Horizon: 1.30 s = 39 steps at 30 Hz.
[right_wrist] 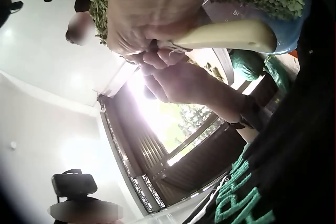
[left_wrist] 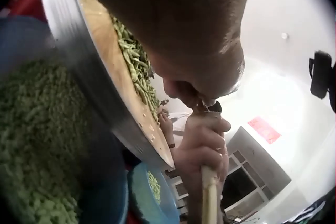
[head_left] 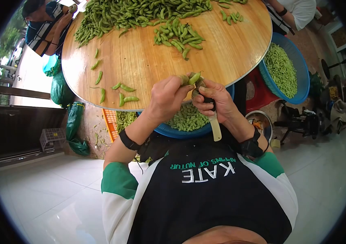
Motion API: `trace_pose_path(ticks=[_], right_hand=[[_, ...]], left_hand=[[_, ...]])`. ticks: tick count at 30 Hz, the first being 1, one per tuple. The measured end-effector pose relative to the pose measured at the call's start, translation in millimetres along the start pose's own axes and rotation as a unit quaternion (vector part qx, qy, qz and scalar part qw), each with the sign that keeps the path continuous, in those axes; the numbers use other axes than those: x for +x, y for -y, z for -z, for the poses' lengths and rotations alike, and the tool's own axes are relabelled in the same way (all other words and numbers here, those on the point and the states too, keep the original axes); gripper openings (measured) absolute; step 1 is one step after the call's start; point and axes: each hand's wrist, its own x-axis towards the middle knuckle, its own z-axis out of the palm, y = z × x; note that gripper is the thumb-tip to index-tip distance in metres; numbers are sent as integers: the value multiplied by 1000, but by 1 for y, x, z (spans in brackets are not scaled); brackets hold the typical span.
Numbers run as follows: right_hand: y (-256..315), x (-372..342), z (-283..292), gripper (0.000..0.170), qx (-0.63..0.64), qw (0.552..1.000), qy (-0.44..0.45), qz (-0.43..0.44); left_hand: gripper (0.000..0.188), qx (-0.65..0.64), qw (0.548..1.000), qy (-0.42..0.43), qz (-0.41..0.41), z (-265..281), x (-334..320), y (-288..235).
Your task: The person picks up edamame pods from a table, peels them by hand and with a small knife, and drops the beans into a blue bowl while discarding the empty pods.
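In the head view my left hand [head_left: 166, 97] pinches a green soybean pod [head_left: 195, 77] at the table's near edge. My right hand [head_left: 218, 99] meets it at the pod's right end, its fingers curled round a tool with a cream handle [head_left: 215, 129]. The handle points down toward my lap and also shows in the right wrist view [right_wrist: 228, 36]; the tool's working end is hidden among the fingers. Just below both hands sits a blue basin [head_left: 179, 134] of shelled green beans. Several loose pods [head_left: 128, 99] lie on the table to the left.
The round wooden table [head_left: 120, 61] carries a large heap of pods [head_left: 132, 14] at the back and a smaller pile [head_left: 179, 35] nearer. A second blue basin [head_left: 305, 81] of shelled beans stands right, an orange crate [head_left: 110, 122] left. Other people sit across the table.
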Motion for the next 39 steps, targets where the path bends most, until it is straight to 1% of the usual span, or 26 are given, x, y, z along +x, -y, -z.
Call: trace_pose_path(ticks=[1,2,3,4,5,6,7,8,9,10,11,12,13,15,16,18,20,22,24,26,29,31,32,34,37,39], right_hand=[[0,0,-1,25,1,1000,1,0],[0,0,0,25,0,1000,2,1],[-1,-2,1,24,-23,999,5,21],[0,-3,2,23,-48,998,8,41],[0,-3,1,23,-48,998,8,41],[0,-3,1,23,-114,992,-16,59],[0,-2,0,22,-178,980,-39,76],[-1,-2,-2,22,-177,980,-40,75],[-2,-2,-5,23,-272,952,-85,114],[-2,0,-7,25,-364,909,-129,153],[-3,4,-6,25,-366,908,-133,157],[-8,9,-3,28,-453,837,-152,268],[-13,12,-1,31,-530,744,-169,370],[-10,8,-1,35,-572,719,-165,359],[-7,5,0,38,-612,696,-153,341],[-11,7,10,42,-620,690,-143,345],[-10,8,7,38,-643,653,-152,370],[-9,11,6,32,-644,641,-101,405],[-10,12,7,25,-633,649,-104,409],[-11,15,15,21,-645,653,-95,385],[-5,9,7,17,-632,691,-103,336],[-6,6,9,16,-624,712,-101,307],[-7,7,11,16,-612,730,-95,290],[-12,8,11,15,-595,752,-87,272],[-19,6,9,16,-611,724,-94,307],[-20,6,7,17,-633,687,-76,348]], left_hand=[[9,0,1000,0,-1,0,-1,0],[8,-121,986,12,115,-2,-3,0],[8,-239,944,24,227,-4,-5,-1],[8,-240,944,22,226,-5,-5,-2],[10,-305,909,10,283,-6,-6,-4],[11,-367,866,-1,339,-8,-6,-5],[11,-368,866,-1,338,-9,-6,-6],[10,-291,904,3,314,-11,-5,-9],[8,-212,934,7,287,-12,-6,-11],[8,-214,934,8,285,-14,-7,-10],[7,-153,961,-2,232,-16,-10,-10],[6,-92,980,-9,179,-17,-14,-11],[6,-98,980,-3,176,-17,-17,-15],[6,-12,991,-3,135,-17,-16,-22],[6,-26,992,2,124,-17,-15,-23],[5,9,989,15,147,-17,-16,-24],[4,-21,986,20,161,-18,-18,-26],[4,-38,982,22,184,-18,-19,-24],[4,3,980,44,193,-18,-23,-20],[4,-7,978,58,200,-17,-26,-24],[7,-33,975,38,216,-12,-23,-30],[5,-182,910,96,361,-2,-27,-26],[5,-179,909,95,364,-2,-29,-26],[10,-262,869,82,412,-4,-35,-24],[16,-315,850,78,415,-6,-46,-21],[15,-318,850,71,415,-8,-47,-20]])
